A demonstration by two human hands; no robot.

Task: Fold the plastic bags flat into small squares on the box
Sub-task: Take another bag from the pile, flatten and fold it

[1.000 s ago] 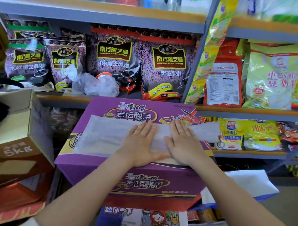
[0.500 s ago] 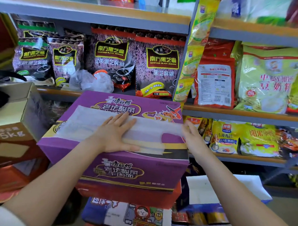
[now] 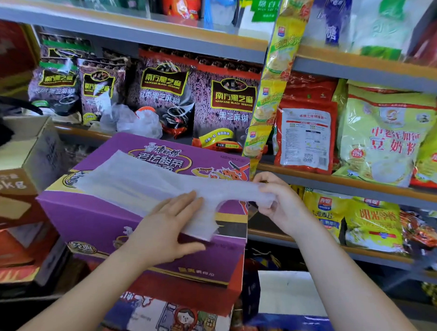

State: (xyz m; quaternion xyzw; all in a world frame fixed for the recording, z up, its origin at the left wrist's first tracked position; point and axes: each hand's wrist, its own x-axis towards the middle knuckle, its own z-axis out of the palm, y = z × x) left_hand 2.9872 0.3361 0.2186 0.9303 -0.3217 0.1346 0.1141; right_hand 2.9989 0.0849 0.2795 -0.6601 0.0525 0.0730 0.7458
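A translucent white plastic bag [image 3: 138,183] lies stretched across the top of a purple instant-noodle box [image 3: 95,219]. My left hand [image 3: 170,229] rests flat on the bag near the box's front right corner, fingers spread and pointing right. My right hand [image 3: 275,200] is past the box's right edge, pinching the bag's handle end and holding it just off the box. A crumpled heap of more clear plastic bags [image 3: 131,122] sits on the shelf behind the box.
Shelves [image 3: 361,185] of packaged food run behind and to the right. Brown cartons [image 3: 19,172] stand at the left, close beside the purple box. More boxes are stacked under it, with a white-topped box [image 3: 286,291] below right.
My right hand slid off the bag to the box's right edge and took hold of the handle end, lifting it. My left hand moved rightward along the bag. The view shifted left.
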